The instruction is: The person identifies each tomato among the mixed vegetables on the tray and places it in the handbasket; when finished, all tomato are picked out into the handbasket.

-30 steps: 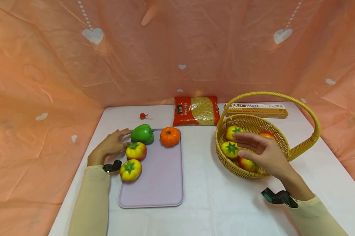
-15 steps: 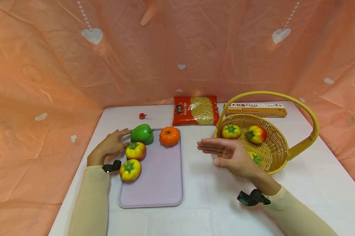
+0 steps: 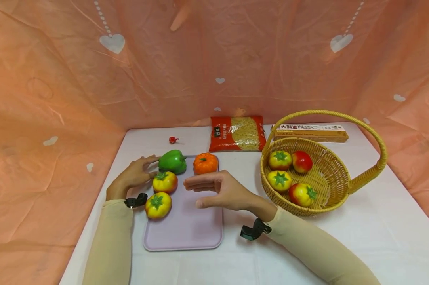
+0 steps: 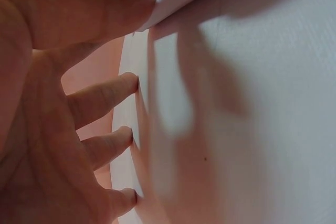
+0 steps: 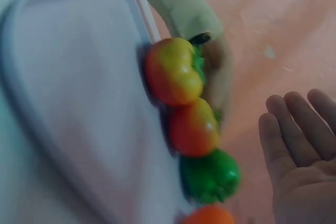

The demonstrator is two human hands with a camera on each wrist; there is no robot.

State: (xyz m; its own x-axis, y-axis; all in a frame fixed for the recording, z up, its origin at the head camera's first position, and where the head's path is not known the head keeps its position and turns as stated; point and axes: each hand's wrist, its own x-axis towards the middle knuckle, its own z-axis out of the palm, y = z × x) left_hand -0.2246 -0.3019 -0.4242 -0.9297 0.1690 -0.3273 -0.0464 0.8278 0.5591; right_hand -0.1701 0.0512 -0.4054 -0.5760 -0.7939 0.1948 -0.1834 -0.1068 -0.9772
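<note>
My right hand [image 3: 225, 194], its fingers straight and close together, its thumb apart and nothing held, hung over the lilac tray [image 3: 183, 237], facing the nearer tomato [image 3: 158, 206] and the farther tomato [image 3: 166, 183], both yellow and red, along the tray's left edge. My left hand [image 3: 134, 174], fingers spread, rested its fingertips on the white worktop [image 3: 235, 261] beside the green bell pepper [image 3: 172, 162]; I could not tell whether it touched the pepper. A clean pick, I judged, called for a low approach from the tray's bare side, thumb and fingers round one tomato's widest part, then a straight lift to spare its neighbour a roll. Four similar fruits [image 3: 280, 180] lay in the wicker basket [image 3: 335, 172]. Behind it, a carton [image 3: 312, 137] read "PASTA" and "Crab Roe flavor sauce"; the red pasta bag [image 3: 243, 134] bore Chinese lettering too small for me to read.
</note>
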